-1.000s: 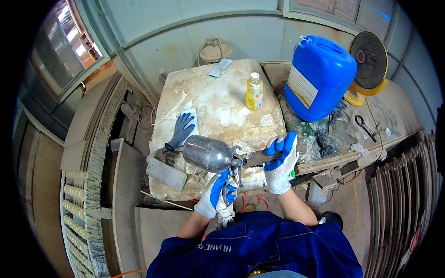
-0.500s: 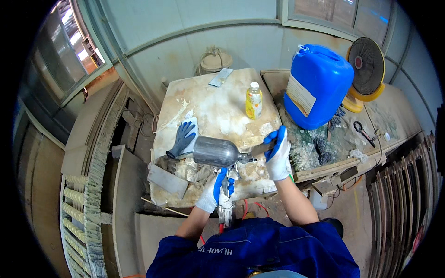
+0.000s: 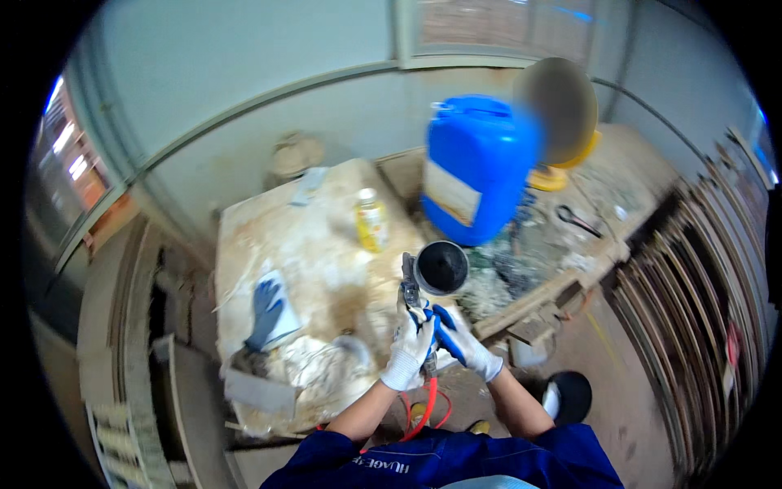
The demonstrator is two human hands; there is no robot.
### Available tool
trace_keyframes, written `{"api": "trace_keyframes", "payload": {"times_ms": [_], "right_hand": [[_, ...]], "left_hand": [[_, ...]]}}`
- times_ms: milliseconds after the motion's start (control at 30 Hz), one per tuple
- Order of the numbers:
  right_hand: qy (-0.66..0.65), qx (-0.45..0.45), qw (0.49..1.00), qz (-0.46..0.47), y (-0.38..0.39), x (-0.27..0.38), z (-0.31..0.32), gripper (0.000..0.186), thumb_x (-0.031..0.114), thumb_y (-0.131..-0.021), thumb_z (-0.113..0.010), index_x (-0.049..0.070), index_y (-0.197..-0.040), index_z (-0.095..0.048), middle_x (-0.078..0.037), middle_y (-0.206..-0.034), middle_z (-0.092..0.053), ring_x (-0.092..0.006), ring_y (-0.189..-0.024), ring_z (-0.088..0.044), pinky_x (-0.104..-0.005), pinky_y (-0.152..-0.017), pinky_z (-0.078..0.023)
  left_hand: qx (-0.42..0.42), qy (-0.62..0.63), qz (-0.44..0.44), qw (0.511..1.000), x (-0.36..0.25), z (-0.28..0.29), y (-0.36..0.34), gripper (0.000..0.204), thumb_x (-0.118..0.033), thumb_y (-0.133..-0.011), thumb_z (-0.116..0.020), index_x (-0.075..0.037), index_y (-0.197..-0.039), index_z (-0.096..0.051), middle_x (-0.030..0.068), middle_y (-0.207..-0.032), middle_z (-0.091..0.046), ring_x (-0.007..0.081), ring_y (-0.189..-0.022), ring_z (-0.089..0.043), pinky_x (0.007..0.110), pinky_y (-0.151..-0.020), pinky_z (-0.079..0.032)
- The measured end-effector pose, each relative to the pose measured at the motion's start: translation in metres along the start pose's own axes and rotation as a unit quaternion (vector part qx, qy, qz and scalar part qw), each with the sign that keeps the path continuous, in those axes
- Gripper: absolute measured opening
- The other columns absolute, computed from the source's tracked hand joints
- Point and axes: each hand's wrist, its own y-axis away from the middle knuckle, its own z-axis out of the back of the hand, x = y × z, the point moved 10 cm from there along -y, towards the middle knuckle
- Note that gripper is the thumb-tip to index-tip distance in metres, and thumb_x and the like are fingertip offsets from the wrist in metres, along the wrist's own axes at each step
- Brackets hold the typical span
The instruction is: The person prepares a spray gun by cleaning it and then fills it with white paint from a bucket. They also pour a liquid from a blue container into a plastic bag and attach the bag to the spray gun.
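Spray gun [image 3: 409, 279]: just below and right of the frame's centre, in front of the body, its lower part hidden by the gloves; no other support shows beneath it.
Cup [image 3: 442, 267]: on the gun's right side in the frame, looks open, its round dark mouth toward the camera; whether it holds anything cannot be told.
Handling it well: best to keep that mouth level, as a tilt could spill any contents; one hand should carry the weight while the other works, with fingers clear of the trigger.
Left hand [image 3: 412, 346]: gloved, fingers wrapped closed around the gun's grip, wrist straight, forearm rising from the lower middle.
Right hand [image 3: 464, 342]: gloved, fingers bent and nearly closed against the grip from the right, touching or just beside the left; overlap hides whether it truly grips. Its forearm slants up and leftward.
Red hose [image 3: 432, 399]: runs down from below the grip, curving to the lower left; worth keeping slack so that it does not drag.
Table [image 3: 265, 220]: left of centre, stained, bearing a yellow bottle [image 3: 372, 224] and a grey-blue glove [image 3: 265, 314].
Blue jerrycan [image 3: 476, 167]: upper right of centre, beyond the cup, beside a blurred fan [image 3: 560, 110].
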Motion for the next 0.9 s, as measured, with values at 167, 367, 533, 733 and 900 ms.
{"api": "trace_keyframes", "payload": {"times_ms": [167, 367, 533, 733, 900], "right_hand": [[0.019, -0.077, 0.993, 0.086, 0.112, 0.104, 0.066, 0.066, 0.019, -0.091, -0.060, 0.003, -0.144, -0.023, -0.005, -0.134, -0.040, -0.0146, -0.119, -0.039, -0.0300, -0.102, -0.034], [0.367, -0.346, 0.841, 0.194, 0.310, 0.157, 0.105, 0.074, 0.006, -0.079, -0.070, 0.005, -0.141, -0.030, -0.007, -0.126, -0.049, -0.0139, -0.115, -0.045, -0.0307, -0.097, -0.040], [0.148, -0.496, 0.821, 0.239, 0.467, 0.051, 0.193, 0.047, 0.002, -0.087, -0.058, 0.003, -0.132, -0.041, -0.007, -0.120, -0.054, -0.0157, -0.106, -0.054, -0.0291, -0.090, -0.047], [-0.078, -0.608, 0.762, 0.210, 0.629, -0.010, 0.202, 0.033, 0.021, -0.092, -0.059, 0.004, -0.120, -0.055, -0.002, -0.105, -0.061, -0.0121, -0.090, -0.059, -0.0282, -0.079, -0.050], [-0.100, -0.629, 0.727, 0.257, 0.697, -0.015, 0.206, 0.026, 0.021, -0.094, -0.056, 0.002, -0.112, -0.059, -0.003, -0.101, -0.063, -0.0115, -0.086, -0.060, -0.0266, -0.074, -0.051]], "left_hand": [[0.192, 0.094, -0.093, 0.972, -0.102, -0.119, 0.022, 0.067, -0.013, -0.094, -0.051, -0.003, -0.147, -0.012, 0.0204, -0.130, -0.049, 0.0279, -0.117, -0.052, 0.035, -0.098, -0.040], [0.472, 0.147, -0.165, 0.853, -0.164, -0.251, 0.131, 0.047, -0.013, -0.097, -0.045, 0.002, -0.140, -0.030, 0.0213, -0.131, -0.050, 0.0294, -0.114, -0.055, 0.036, -0.094, -0.043], [0.616, 0.069, -0.238, 0.748, -0.211, -0.336, 0.262, 0.037, -0.022, -0.101, -0.036, 0.003, -0.125, -0.050, 0.0283, -0.113, -0.057, 0.0328, -0.102, -0.061, 0.035, -0.089, -0.047], [0.739, 0.338, 0.109, 0.572, -0.219, -0.381, 0.424, 0.084, -0.068, -0.090, -0.019, -0.008, -0.149, -0.014, 0.0135, -0.150, -0.027, 0.0243, -0.137, -0.029, 0.040, -0.114, -0.020], [0.722, 0.393, 0.078, 0.564, -0.257, -0.386, 0.474, 0.092, -0.074, -0.085, -0.017, -0.009, -0.149, -0.010, 0.0151, -0.151, -0.024, 0.0281, -0.137, -0.028, 0.043, -0.115, -0.016]]}}
